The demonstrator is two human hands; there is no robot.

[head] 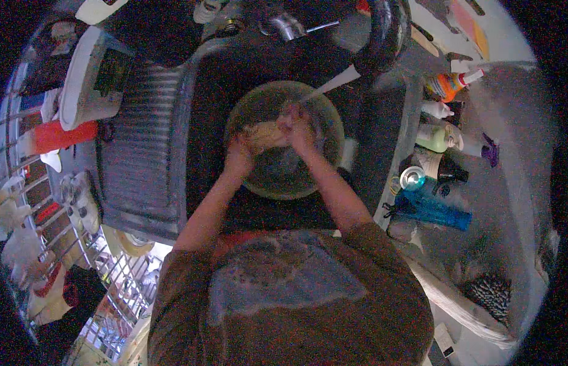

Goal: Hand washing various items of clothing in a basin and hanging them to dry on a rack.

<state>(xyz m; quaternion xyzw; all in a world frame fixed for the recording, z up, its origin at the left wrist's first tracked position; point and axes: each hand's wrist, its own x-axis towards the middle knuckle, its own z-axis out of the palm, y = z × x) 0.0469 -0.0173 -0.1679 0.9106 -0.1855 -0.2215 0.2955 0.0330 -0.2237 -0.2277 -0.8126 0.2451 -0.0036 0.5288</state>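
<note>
A large round bowl (284, 190) stands in a dark sink basin (210, 210) before me, and a pale stream of water (332, 83) runs from the black spout (385, 43) towards it. Both my hands are over the bowl. My left hand (240, 153) grips one end of a yellowish, blurred thing (264, 136), which I cannot name exactly. At its other end my right hand (296, 126) has its fingers bent; whether it grips the thing too is hard to tell. The bowl's contents are dim and grainy.
A ribbed drainboard (142, 151) lies left of the basin, with a whitish plastic container (89, 82) at its far end. Along the right edge stand an orange bottle (444, 87), a pale green bottle (432, 138), a small metal cup (412, 178) and a blue translucent item (432, 211).
</note>
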